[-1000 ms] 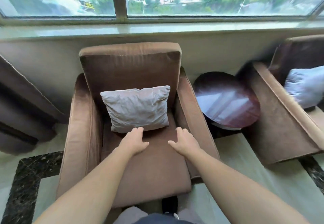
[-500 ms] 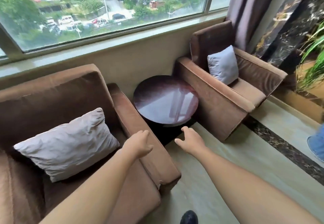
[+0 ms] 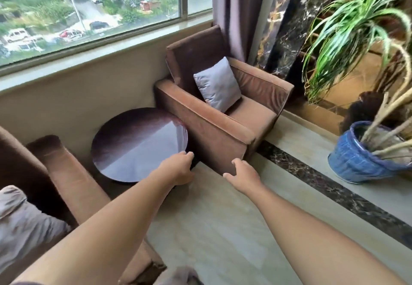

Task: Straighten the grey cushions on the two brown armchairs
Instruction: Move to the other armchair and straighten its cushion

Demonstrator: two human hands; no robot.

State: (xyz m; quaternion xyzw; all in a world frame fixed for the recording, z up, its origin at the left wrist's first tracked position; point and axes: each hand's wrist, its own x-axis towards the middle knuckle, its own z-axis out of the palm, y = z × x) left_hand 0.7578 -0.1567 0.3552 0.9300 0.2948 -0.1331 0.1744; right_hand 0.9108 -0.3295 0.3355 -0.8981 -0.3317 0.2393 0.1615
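The second brown armchair (image 3: 214, 133) stands under the window, right of centre. A grey cushion (image 3: 217, 84) leans tilted in its back corner, one point down on the seat. The first brown armchair (image 3: 66, 173) fills the lower left, and its grey cushion (image 3: 24, 224) shows at the left edge, partly hidden by my forearm. My left hand (image 3: 178, 168) hovers over the near rim of the round table, fingers loosely curled and holding nothing. My right hand (image 3: 243, 174) hangs open in front of the second chair's near arm, well short of the cushion.
A dark round side table (image 3: 138, 144) stands between the two chairs. A blue pot (image 3: 356, 162) with a long-leaved plant sits on the floor at the right. A purple curtain (image 3: 234, 12) and a dark marble pillar (image 3: 283, 28) rise behind the second chair. Pale floor (image 3: 223, 229) lies ahead.
My view has swung right, from the first armchair to the second. Both hands have left the first chair's seat and now reach out toward the second chair.
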